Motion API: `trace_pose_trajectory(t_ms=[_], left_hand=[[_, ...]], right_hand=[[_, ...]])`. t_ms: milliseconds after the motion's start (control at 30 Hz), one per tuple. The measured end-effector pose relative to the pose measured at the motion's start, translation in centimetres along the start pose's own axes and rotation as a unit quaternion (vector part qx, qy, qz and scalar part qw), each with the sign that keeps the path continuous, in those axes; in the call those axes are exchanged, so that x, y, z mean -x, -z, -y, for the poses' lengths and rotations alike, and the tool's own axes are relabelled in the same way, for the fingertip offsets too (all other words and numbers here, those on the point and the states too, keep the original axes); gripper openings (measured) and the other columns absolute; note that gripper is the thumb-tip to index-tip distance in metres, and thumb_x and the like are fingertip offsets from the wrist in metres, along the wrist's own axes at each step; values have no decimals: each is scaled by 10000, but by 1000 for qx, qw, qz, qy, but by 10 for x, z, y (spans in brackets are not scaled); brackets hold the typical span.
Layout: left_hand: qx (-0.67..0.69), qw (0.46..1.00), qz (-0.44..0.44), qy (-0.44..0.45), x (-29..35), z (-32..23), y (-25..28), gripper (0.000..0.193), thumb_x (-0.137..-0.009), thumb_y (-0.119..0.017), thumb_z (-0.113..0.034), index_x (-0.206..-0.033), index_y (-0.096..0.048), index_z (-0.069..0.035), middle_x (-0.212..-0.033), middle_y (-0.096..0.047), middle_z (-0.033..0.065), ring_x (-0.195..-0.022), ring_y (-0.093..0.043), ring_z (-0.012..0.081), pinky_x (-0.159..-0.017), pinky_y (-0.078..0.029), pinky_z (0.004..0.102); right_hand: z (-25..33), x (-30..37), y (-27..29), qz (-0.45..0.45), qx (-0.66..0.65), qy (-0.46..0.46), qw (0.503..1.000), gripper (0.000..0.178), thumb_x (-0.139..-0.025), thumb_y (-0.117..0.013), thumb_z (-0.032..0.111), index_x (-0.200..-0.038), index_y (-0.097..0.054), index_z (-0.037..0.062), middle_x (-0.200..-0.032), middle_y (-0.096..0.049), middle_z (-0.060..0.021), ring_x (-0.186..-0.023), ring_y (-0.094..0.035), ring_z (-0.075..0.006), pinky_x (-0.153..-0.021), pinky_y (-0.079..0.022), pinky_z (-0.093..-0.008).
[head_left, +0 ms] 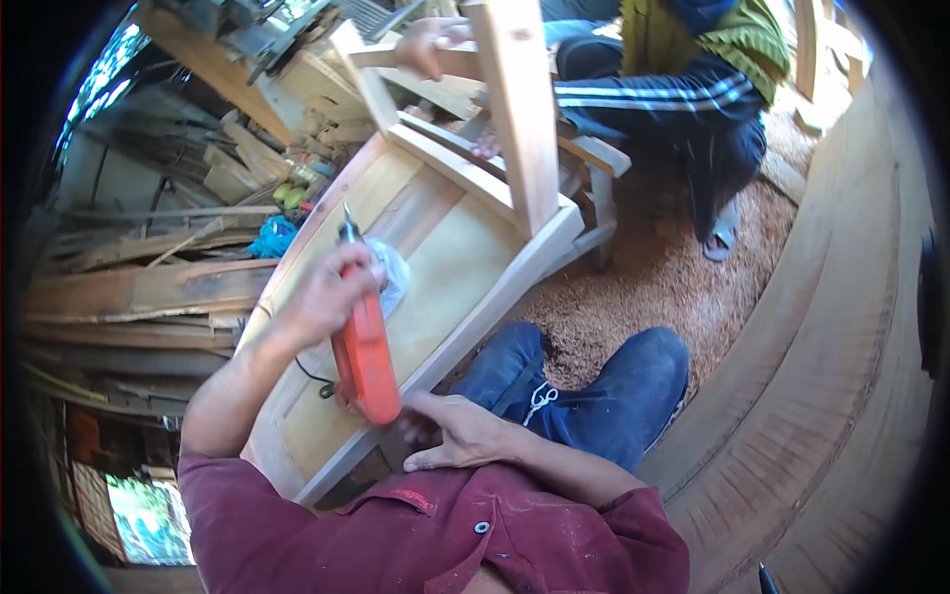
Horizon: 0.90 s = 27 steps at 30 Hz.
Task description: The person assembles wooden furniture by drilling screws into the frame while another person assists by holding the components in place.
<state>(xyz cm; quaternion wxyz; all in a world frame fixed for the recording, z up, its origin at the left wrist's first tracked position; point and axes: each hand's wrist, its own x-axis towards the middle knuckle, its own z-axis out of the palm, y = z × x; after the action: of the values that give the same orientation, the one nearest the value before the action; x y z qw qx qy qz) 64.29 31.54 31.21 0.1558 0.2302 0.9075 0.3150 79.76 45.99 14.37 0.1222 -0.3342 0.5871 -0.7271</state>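
My left hand [341,287] is closed around the front of a red power drill [364,356], whose dark chuck and thin bit point up and away. Close to the drill's rear end is my right hand [457,433], with thumb and fingers apart; its fingertips are blurred, and whether they touch the drill is unclear. Under the drill lies a wooden furniture piece with a pale panel [450,257] and a raised post [522,119] at its far end. A clear plastic bag [394,277] rests on the panel beside my left hand.
A co-worker [673,109] sits across from me, one hand [430,48] on the wooden frame's far rail. Stacked boards [148,292] and a blue bag [274,238] lie at the left. Wood shavings [594,317] cover the floor; a large wooden slab [792,376] stands at right.
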Motion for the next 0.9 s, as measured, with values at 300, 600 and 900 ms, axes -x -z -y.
trace_pose_trajectory(t_ms=[300, 600, 900], left_hand=[[288, 938, -53, -183, -28, -115, -33, 83, -1017, -605, -156, -1027, -597, -74, -905, -558, -26, -868, -552, 52, -804, -462, 224], [280, 936, 50, -209, -50, -192, -57, 227, -941, -690, -228, -1003, -661, -11, -820, -606, 25, -741, -537, 109, -659, -446, 281], [452, 769, 347, -290, 76, -81, -44, 145, -970, -669, -119, -986, -641, 22, -890, -628, 74, -759, -604, 154, -713, -480, 281]], right_hand=[[3, -11, -2, -513, 36, 264, 816, 1144, -767, -876, 186, -1558, -63, 43, -1492, -335, -180, -1368, -415, -308, -1143, -338, -457], [40, -24, 12, -517, -105, 330, 783, 708, -923, -600, 230, -1486, -281, -57, -1336, -546, -230, -1125, -630, -337, -867, -590, -428], [122, 180, 81, -529, -65, 289, 795, 748, -971, -611, 337, -1489, -265, -78, -1411, -468, -255, -1230, -593, -355, -684, -638, -383]])
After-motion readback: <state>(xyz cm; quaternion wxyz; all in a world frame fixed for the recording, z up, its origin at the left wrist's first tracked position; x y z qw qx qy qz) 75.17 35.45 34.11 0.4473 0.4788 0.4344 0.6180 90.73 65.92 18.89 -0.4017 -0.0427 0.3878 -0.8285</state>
